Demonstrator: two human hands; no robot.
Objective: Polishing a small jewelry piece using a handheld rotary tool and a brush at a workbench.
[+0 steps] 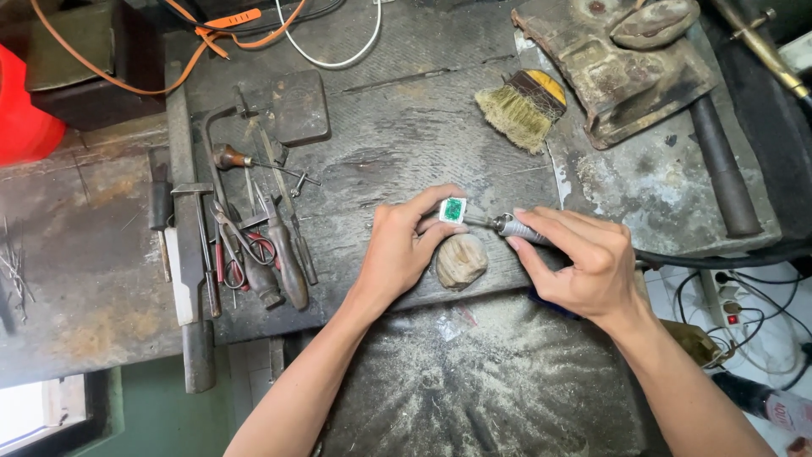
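Nearest, the right hand (588, 267) grips a rotary handpiece (518, 228) like a pen, its tip touching the green stone setting (453, 210). The left hand (406, 250) pinches that setting steady above a worn wooden peg (461, 261). Farther along the bench (397, 135) lie a brush (520, 108) and pliers (283, 250).

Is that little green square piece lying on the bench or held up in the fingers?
Held up. The left hand pinches the green square piece at its fingertips, above the bench, against the rotary tool.
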